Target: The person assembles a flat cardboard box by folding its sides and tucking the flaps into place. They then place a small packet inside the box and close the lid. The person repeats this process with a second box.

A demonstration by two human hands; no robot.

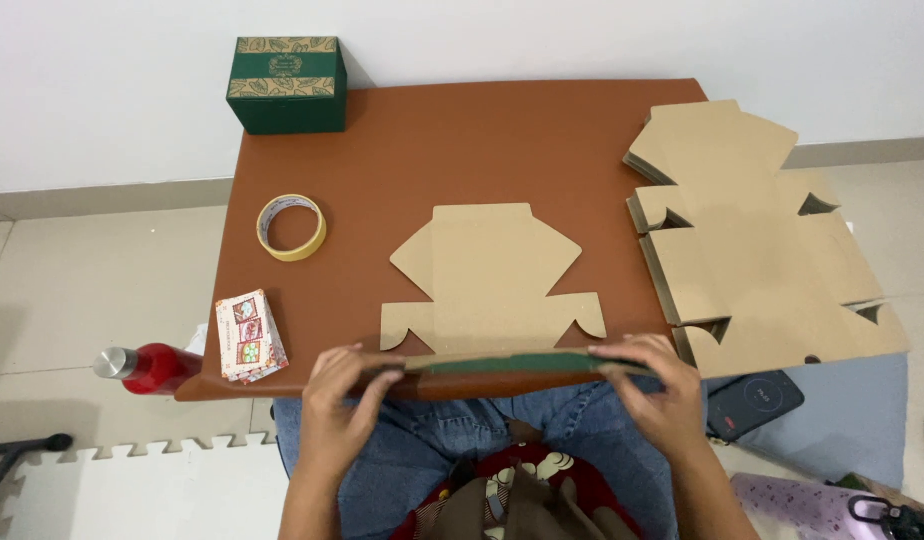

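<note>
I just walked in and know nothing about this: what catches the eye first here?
Both hands, left hand and right hand, fold up the near edge of a flat brown die-cut cardboard blank at the brown table's centre. A tall stack of matching cardboard blanks sits right; a dark green patterned box stands far left.

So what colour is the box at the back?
Dark green box with a tan leaf-patterned band, seen from the head camera.

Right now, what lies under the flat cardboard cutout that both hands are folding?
The flat cardboard cutout lies directly on the brown table. The left hand and right hand fold up its near edge, showing a green inner face. What its middle covers cannot be seen.
</note>
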